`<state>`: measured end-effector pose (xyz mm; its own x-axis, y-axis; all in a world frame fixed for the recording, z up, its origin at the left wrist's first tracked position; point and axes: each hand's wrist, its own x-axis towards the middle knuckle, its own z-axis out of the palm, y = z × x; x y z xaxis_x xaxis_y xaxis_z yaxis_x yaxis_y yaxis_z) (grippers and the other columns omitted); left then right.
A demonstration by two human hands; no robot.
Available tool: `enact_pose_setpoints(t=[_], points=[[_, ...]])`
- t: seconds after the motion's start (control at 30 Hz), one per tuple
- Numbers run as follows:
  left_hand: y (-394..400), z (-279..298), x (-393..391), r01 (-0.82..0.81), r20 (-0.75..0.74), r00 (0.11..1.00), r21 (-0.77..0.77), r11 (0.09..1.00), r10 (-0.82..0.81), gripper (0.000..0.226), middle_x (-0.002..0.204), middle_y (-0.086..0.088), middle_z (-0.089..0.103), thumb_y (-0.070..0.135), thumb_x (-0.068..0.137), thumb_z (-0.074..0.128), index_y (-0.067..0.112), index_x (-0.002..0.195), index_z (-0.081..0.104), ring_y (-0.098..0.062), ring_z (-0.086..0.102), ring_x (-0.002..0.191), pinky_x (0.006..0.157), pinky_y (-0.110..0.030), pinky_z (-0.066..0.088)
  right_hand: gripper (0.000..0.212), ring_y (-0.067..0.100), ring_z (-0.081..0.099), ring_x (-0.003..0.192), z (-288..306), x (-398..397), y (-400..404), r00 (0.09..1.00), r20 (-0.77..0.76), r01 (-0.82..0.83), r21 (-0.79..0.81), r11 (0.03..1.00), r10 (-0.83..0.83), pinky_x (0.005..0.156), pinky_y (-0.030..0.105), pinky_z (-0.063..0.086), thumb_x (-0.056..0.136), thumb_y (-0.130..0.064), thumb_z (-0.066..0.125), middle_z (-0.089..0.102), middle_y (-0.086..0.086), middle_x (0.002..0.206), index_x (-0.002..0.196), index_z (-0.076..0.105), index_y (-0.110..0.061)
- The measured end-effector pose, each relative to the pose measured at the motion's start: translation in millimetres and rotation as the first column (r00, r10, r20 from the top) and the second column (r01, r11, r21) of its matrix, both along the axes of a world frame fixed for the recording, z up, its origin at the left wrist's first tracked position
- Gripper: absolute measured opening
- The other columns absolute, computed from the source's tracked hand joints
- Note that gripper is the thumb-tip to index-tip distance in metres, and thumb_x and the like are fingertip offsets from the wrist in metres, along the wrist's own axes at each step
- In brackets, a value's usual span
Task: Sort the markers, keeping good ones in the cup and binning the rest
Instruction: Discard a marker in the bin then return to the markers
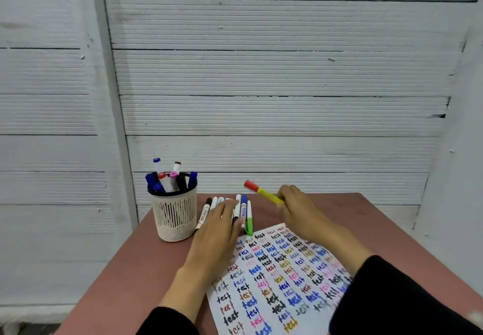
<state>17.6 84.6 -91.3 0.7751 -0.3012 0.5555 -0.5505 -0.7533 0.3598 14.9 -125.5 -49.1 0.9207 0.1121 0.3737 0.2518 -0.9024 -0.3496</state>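
Note:
A cream mesh cup stands at the table's far left with several markers upright in it. A row of loose markers lies on the table to the right of the cup; a blue-capped and a green-capped one show. My left hand lies flat over that row with its fingers straight. My right hand grips a yellow marker with a red cap, raised above the table and pointing up and left; it is blurred.
A white sheet covered in the word "test" in many colours lies on the reddish-brown table under my forearms. White ribbed wall panels stand close behind the table. No bin is in view.

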Motion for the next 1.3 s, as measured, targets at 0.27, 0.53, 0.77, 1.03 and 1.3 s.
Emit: enact_pose_setpoints(t=[0.27,0.53,0.77,1.03,1.3], points=[[-39.7,23.9,-16.1,0.172,0.226,0.955,0.108,0.979,-0.193,0.044,0.123,0.005,0.054,0.051,0.099,0.029,0.024,0.133,0.037,-0.008,0.054,0.101,0.081,-0.016,0.034,0.014,0.01,0.042,0.07,-13.8,-41.5,-55.1,0.99,0.016,-0.142,-0.042,0.989,0.142,0.055,0.029,0.038,0.104,-0.025,0.036,0.047,-0.005,0.086,0.093,0.034,-0.033],[-70.4,23.2,4.9,0.108,0.349,0.921,0.19,0.976,-0.17,0.025,0.094,0.005,0.054,0.034,0.102,0.036,0.018,0.106,0.054,-0.013,0.05,0.074,0.064,-0.026,0.037,0.02,0.002,0.044,0.086,-26.8,-38.4,-64.3,0.986,0.012,-0.168,0.06,0.984,0.168,0.071,0.027,0.043,0.102,-0.012,0.038,0.047,-0.013,0.095,0.101,0.042,-0.032],[-62.6,16.2,1.3,0.056,0.175,0.982,0.083,0.995,-0.07,0.062,0.058,0.002,0.054,0.052,0.1,0.013,0.019,0.067,0.054,-0.018,0.051,0.053,0.056,-0.034,0.041,0.037,0.011,0.052,0.099,-25.4,-51.1,-35.1,0.987,0.085,-0.126,-0.116,0.985,0.136,0.084,0.031,0.044,0.102,-0.047,0.026,0.055,-0.007,0.113,0.123,0.048,-0.024],[-69.0,13.4,-8.2,0.011,-0.045,0.999,-0.147,0.989,-0.018,0.061,0.047,-0.002,0.036,0.043,0.102,0.023,0.015,0.048,0.032,-0.018,0.036,0.046,0.049,-0.031,0.024,0.033,0.008,0.039,0.06,-36.7,-56.9,-19.7,0.929,0.334,-0.068,-0.264,0.962,0.158,0.05,0.023,0.03,0.102,-0.045,0.03,0.044,-0.012,0.076,0.09,0.047,-0.02],[-65.5,11.9,-6.1,0.051,0.111,0.993,-0.097,0.994,-0.04,0.062,0.038,0.005,0.025,0.038,0.101,0.025,0.021,0.042,0.026,-0.012,0.027,0.036,0.045,-0.03,0.018,0.034,0.013,0.046,0.052,-32.3,-57.9,-16.5,0.971,0.011,-0.238,0.068,0.969,0.238,0.052,0.034,0.036,0.098,-0.055,0.033,0.052,-0.003,0.062,0.084,0.043,-0.027]])
